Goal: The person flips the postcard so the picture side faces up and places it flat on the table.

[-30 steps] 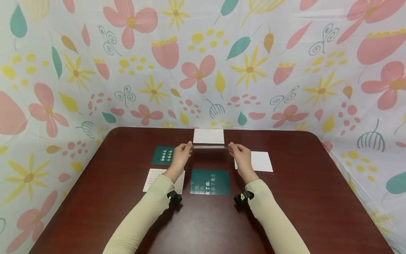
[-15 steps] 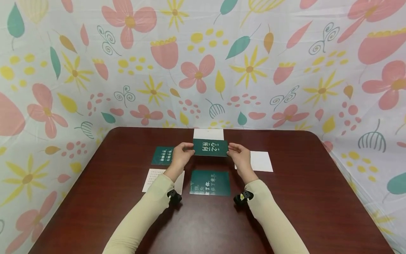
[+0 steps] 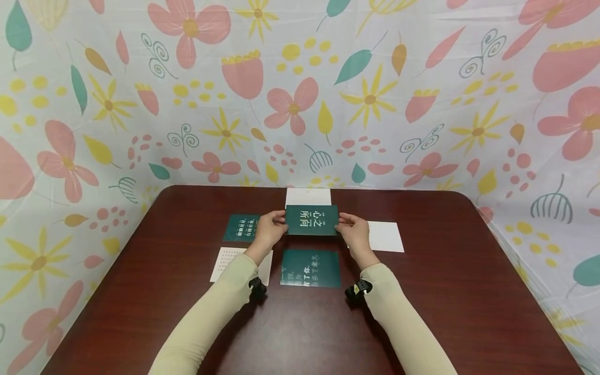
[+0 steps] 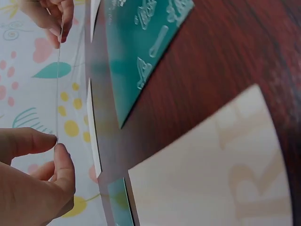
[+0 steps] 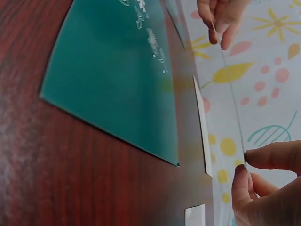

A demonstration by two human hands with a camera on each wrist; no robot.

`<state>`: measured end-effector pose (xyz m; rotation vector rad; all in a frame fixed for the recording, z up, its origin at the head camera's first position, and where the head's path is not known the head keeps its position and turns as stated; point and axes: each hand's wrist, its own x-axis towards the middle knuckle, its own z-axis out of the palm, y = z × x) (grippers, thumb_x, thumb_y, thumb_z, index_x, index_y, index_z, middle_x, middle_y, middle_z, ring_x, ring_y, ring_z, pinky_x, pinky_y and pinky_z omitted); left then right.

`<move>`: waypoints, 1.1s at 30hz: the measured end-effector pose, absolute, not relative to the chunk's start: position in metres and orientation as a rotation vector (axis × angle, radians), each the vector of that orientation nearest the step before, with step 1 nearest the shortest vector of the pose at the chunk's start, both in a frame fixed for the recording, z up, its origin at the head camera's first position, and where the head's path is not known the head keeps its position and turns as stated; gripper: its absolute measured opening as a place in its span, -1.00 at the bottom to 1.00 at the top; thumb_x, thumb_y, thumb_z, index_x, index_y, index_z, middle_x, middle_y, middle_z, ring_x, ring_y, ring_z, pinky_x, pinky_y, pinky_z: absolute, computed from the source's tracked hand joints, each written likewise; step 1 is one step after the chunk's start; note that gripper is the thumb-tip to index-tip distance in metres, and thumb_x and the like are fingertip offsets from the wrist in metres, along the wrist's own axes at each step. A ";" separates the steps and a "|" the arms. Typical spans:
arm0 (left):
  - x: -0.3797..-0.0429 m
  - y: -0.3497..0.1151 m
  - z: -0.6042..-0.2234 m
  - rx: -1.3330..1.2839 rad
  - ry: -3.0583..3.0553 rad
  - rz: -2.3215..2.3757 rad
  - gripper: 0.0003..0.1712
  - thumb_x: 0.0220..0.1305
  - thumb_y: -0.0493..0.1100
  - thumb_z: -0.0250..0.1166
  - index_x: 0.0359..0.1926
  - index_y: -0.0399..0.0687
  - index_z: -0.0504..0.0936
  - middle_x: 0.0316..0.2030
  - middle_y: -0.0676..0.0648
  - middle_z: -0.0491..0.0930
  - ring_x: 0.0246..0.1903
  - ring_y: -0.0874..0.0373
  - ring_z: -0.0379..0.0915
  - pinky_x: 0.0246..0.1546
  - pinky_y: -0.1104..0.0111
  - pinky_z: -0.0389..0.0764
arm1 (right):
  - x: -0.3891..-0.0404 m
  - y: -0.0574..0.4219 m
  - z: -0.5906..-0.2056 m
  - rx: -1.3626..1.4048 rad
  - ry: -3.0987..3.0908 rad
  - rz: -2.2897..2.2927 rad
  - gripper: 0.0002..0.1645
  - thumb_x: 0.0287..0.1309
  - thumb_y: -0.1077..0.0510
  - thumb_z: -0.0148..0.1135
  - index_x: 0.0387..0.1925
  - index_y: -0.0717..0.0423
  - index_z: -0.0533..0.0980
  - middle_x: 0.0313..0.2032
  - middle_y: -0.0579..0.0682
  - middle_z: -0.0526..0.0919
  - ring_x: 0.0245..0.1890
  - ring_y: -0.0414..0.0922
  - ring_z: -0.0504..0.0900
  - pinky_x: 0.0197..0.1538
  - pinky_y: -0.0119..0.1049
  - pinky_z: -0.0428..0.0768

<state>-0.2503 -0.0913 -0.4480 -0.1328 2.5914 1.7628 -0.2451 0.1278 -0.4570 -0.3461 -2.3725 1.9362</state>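
A green card [image 3: 311, 220] with white Chinese characters is held above the far middle of the table, its printed face towards me. My left hand [image 3: 268, 229] pinches its left edge between thumb and fingers. At the opposite edge, my right hand [image 3: 356, 234] pinches it the same way. Both wrist views show the card edge-on as a thin line, with the left hand [image 4: 37, 183] and right hand [image 5: 273, 183] each gripping an end. Below it lies another green card [image 3: 310, 268] with pale writing, flat on the table.
Behind the held card lies a white card [image 3: 308, 196]. To the right is another white card [image 3: 385, 237], partly behind the right hand. On the left are a green card [image 3: 241, 227] and a pale printed card [image 3: 229, 263], partly covered by the left arm. A flowered cloth [image 3: 300, 94] hangs behind the table [image 3: 309, 333].
One second ago the held card was seen edge-on. It has since tilted so that its green printed face shows, a little more fully now than half a second ago. Both hands keep their grip.
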 end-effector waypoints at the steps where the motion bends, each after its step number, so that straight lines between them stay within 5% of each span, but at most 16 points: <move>1: -0.251 -0.091 -0.448 -0.131 2.596 1.743 -0.53 0.20 -0.42 0.26 0.17 -0.26 0.54 -0.15 -0.21 0.55 -0.12 -0.07 0.53 -0.20 0.26 0.58 | -0.246 0.128 -0.458 -0.352 -2.390 1.928 -0.50 0.19 0.39 0.17 0.19 0.32 0.44 0.04 0.26 0.52 0.03 0.09 0.52 0.04 -0.13 0.55; 8: -0.258 -0.093 -0.455 -0.056 2.676 1.515 -0.48 0.20 -0.38 0.29 0.21 -0.31 0.48 -0.26 -0.15 0.54 -0.24 0.04 0.46 -0.30 0.32 0.53 | -0.249 0.128 -0.463 -0.336 -2.568 1.811 -0.48 0.17 0.35 0.21 0.20 0.30 0.44 -0.02 0.28 0.51 -0.01 0.11 0.49 -0.01 -0.09 0.54; 21: -0.262 -0.096 -0.464 -0.032 2.654 1.272 -0.35 0.20 -0.25 0.35 0.29 -0.30 0.38 -0.16 -0.20 0.52 -0.23 -0.01 0.49 -0.30 0.23 0.55 | -0.251 0.122 -0.471 -0.271 -2.779 1.572 -0.42 0.07 0.33 0.30 0.17 0.37 0.44 -0.12 0.28 0.55 -0.15 0.13 0.53 -0.12 -0.05 0.56; 33: -0.262 -0.093 -0.463 -0.006 2.721 1.110 -0.33 0.18 -0.25 0.37 0.29 -0.34 0.38 0.09 -0.30 0.50 0.01 -0.13 0.50 -0.07 0.14 0.58 | -0.251 0.118 -0.471 -0.223 -2.854 1.383 -0.42 0.01 0.29 0.34 0.12 0.38 0.48 -0.29 0.20 0.60 -0.34 0.02 0.55 -0.32 -0.18 0.54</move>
